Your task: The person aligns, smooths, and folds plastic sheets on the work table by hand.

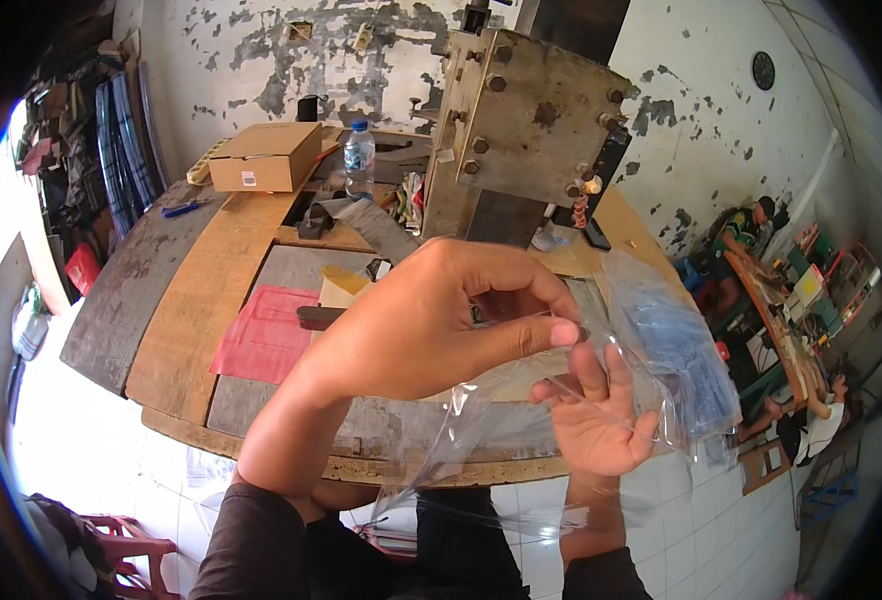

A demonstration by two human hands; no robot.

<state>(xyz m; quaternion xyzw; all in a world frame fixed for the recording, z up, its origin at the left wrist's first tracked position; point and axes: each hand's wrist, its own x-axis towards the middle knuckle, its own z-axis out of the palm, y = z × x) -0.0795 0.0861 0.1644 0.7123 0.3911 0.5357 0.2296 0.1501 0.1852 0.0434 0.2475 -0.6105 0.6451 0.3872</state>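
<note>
A clear plastic sheet or bag (451,440) hangs in front of me, shiny and crumpled. My left hand (411,325) reaches across the middle, thumb and forefinger closed on the upper edge of the plastic. Lower and to the right, my right hand (601,415) shows its palm, fingers apart and slightly bent. Plastic lies over or around this hand; I cannot tell whether it is inside. Behind my left wrist, a red sheet (266,335) lies flat on the table. A dark bar (318,317) is partly hidden by that wrist.
A large metal machine (531,120) stands at the table's back. Stacked clear plastic (671,350) lies at the right edge. Farther left are a cardboard box (266,157), a water bottle (359,160) and a blue cutter (183,209). People work at a bench (776,320) on the right.
</note>
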